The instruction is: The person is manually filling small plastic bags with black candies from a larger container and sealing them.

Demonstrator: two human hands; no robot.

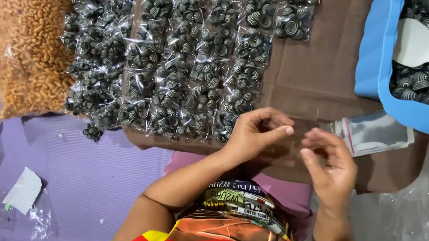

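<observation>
Blue tub (379,73) cut off by top and right edges; only part of its striped snacks shows. White scoop (415,45) handle runs out of frame right. Big bag of orange snacks (25,37) clipped at top. Stack of clear empty bags (373,133) partly behind right hand (326,169). Can't tell if left hand (255,132) and right hand pinch anything: too thin, blurred.

Glossy clear plastic packets (189,56) lie on matt brown cardboard (322,68).
</observation>
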